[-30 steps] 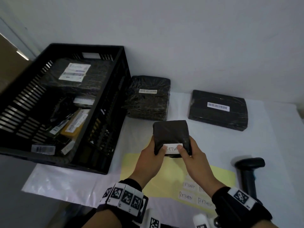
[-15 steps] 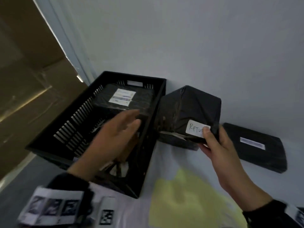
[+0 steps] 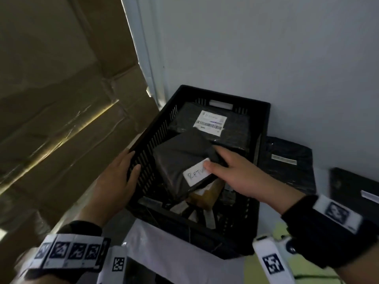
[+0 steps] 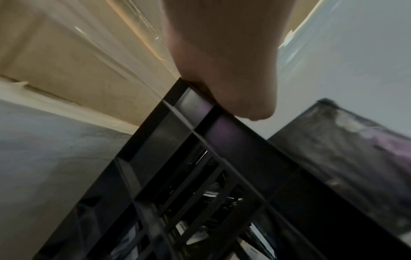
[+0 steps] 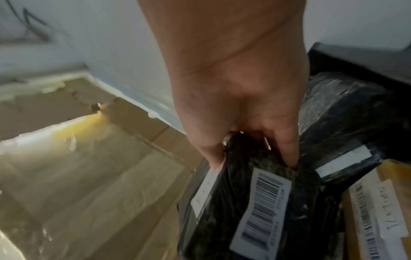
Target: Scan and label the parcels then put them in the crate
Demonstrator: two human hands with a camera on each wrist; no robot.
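Observation:
A black slatted crate [image 3: 264, 128] stands against the wall with several wrapped parcels inside. My right hand [image 3: 235, 173] grips a black parcel [image 3: 178, 158] low inside the crate, tilted, the thumb on its white handwritten "RETURN" label [image 3: 194, 174]. In the right wrist view the fingers [image 5: 286, 149] curl round the parcel's [image 5: 222, 228] end, and a barcode sticker [image 5: 260, 211] shows on its side. My left hand [image 3: 121, 177] rests on the crate's left rim with fairly straight fingers; the left wrist view shows a finger [image 4: 222, 70] on the rim [image 4: 233, 139].
A black parcel with a shipping label [image 3: 211, 123] lies at the crate's back, and a yellow-brown one [image 3: 207, 194] sits under the held parcel. Two black parcels [image 3: 287, 160] [image 3: 352, 189] lie on the table to the right. Cardboard boxes [image 3: 61, 99] stand on the left.
My right hand carried the labelled parcel left from over the table and down into the crate. The left hand let go of it and moved to the crate's left rim.

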